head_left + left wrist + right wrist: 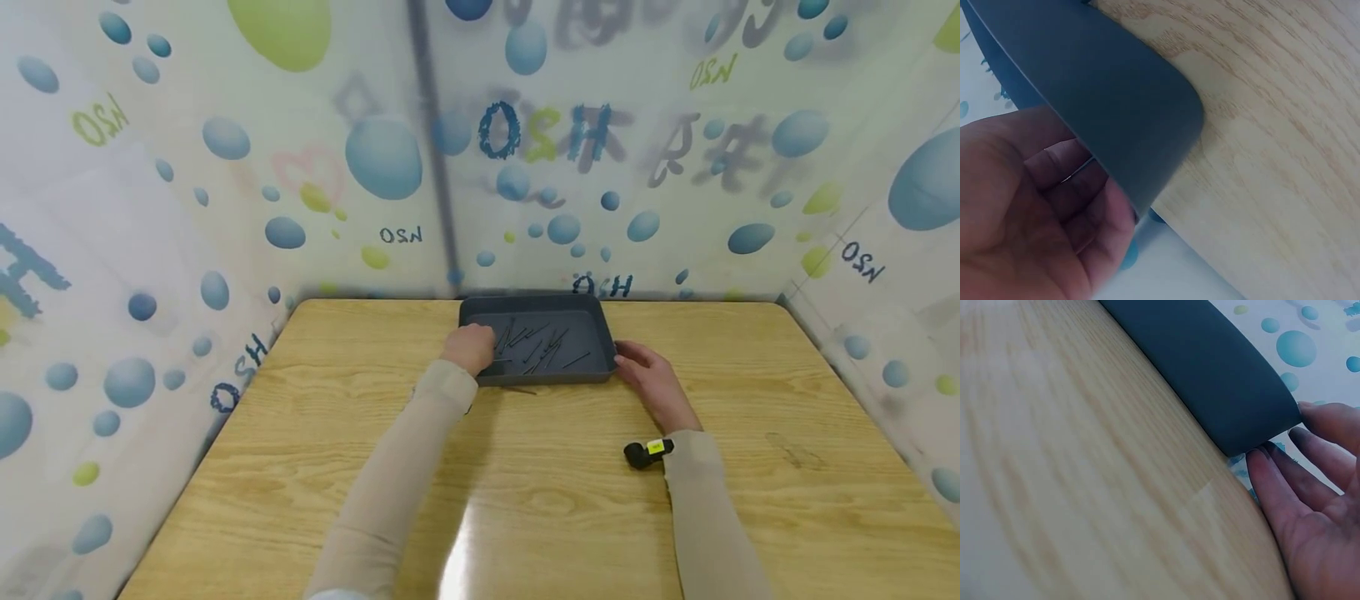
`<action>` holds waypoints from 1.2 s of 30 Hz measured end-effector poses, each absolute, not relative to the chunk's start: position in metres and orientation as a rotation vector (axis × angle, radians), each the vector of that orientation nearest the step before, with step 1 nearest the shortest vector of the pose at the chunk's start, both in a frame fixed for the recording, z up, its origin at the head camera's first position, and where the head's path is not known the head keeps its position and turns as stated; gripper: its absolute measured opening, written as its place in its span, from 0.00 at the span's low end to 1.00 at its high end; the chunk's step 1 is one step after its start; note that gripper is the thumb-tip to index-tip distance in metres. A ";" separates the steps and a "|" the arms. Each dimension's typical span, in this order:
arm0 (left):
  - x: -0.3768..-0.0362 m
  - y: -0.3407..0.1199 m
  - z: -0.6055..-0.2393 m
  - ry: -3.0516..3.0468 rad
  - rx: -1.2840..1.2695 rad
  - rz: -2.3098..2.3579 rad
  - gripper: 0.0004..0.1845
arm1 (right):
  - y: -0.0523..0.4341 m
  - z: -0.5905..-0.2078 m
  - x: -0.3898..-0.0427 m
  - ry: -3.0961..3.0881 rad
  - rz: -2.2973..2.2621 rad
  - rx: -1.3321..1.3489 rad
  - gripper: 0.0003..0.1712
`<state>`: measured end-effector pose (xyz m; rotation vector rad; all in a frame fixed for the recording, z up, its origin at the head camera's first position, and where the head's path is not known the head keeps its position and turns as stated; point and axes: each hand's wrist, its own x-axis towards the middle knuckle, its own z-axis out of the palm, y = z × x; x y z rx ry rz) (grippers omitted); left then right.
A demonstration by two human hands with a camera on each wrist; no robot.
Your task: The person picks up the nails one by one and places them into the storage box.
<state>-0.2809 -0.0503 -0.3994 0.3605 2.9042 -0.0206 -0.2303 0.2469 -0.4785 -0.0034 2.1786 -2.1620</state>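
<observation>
A dark grey rectangular tray stands at the back of the wooden table, with several thin, dark, nail-like pieces scattered over its floor. My left hand reaches over the tray's front left corner, its bent fingers inside. In the left wrist view the tray wall hides those fingertips, and a thin shiny strip shows between the fingers; whether they pinch it I cannot tell. At the right end of the tray, my right hand touches the wall with fairly straight fingers.
One more thin dark piece lies on the table just in front of the tray. A wall covering printed with blue and green dots rises close behind the tray and at both sides. A black wrist camera sits at the right cuff.
</observation>
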 end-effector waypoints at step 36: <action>-0.276 -0.046 -0.399 2.875 0.353 -0.057 0.10 | 0.246 -0.478 -0.229 2.215 -2.119 0.018 0.31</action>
